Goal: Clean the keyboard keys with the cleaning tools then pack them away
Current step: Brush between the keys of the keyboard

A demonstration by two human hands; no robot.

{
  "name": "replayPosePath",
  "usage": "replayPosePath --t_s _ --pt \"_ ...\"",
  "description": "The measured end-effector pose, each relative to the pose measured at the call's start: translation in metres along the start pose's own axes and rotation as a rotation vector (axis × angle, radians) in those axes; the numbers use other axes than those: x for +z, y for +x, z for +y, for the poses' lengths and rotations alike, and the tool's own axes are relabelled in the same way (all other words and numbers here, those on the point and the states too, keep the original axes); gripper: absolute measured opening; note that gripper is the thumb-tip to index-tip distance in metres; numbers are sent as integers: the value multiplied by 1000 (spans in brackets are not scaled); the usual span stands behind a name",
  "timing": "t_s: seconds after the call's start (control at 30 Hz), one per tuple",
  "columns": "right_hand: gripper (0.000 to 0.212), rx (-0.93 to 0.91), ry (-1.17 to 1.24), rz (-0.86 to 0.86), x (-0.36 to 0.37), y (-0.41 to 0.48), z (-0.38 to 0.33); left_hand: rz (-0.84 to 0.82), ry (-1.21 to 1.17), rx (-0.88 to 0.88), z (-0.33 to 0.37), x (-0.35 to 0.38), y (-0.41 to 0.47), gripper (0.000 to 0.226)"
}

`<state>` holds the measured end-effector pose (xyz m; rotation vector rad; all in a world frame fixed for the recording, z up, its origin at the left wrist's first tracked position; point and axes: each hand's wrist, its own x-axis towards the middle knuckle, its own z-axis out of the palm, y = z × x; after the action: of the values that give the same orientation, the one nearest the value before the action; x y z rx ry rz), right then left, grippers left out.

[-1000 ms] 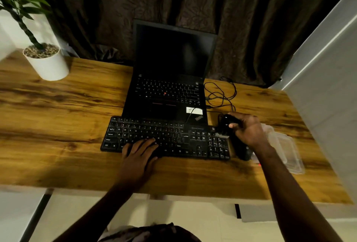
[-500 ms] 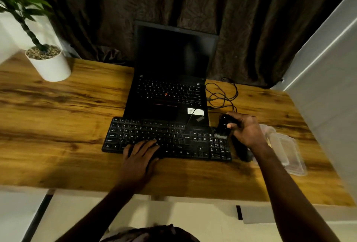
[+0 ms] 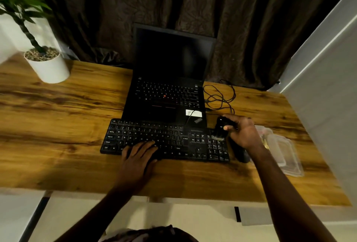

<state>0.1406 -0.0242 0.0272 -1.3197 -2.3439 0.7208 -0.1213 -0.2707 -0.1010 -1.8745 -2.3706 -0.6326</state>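
The wooden worktop point(image 3: 58, 126) carries an open laptop point(image 3: 170, 91) with a dark screen. Lying against its front edge is the black full-size keyboard point(image 3: 173, 139), the thing to be cleaned, with its thin lead running up over the laptop's palm rest. A clear plastic case point(image 3: 284, 153), probably the tools' box, lies near the worktop's right edge, partly behind the right wrist. A loose cable point(image 3: 220, 97) coils just beyond the right hand. The main risk, as I judge it, is the keyboard skating under a sideways stroke. It is light and only the left hand pins it, so a hard sweep could shove it into the laptop or tug its lead. A brush pressed too steeply could also lever a keycap off or push grit deeper between the keys. The dim light makes leftover dust easy to miss. The left hand point(image 3: 138, 156) lies flat with straight fingers spread over the lower middle rows, pressing down and gripping nothing. The right hand point(image 3: 243, 133) has its fingers curled tight round a black cleaning brush point(image 3: 222, 126). It is held above the keyboard's top right corner, and what looks like a pale bristle tuft is angled down onto the number pad. A dark object under that wrist is too dim to name.
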Motion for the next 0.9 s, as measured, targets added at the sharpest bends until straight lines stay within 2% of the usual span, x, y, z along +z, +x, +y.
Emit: replayPosePath --t_s 0.3,0.47,0.57,0.77,0.9 --pt "45 -22 123 -13 28 2 -30 -5 2 5 0 -1 0 44" --pt "48 41 -26 -31 13 1 -13 11 -6 4 2 -3 1 43" --pt "48 3 -71 -26 24 4 -25 3 -1 -1 1 -3 1 44" --pt "46 -49 106 -18 43 7 -45 -7 20 -4 2 -4 2 43" --pt "48 6 77 -22 25 5 -24 3 9 9 2 -5 2 43"
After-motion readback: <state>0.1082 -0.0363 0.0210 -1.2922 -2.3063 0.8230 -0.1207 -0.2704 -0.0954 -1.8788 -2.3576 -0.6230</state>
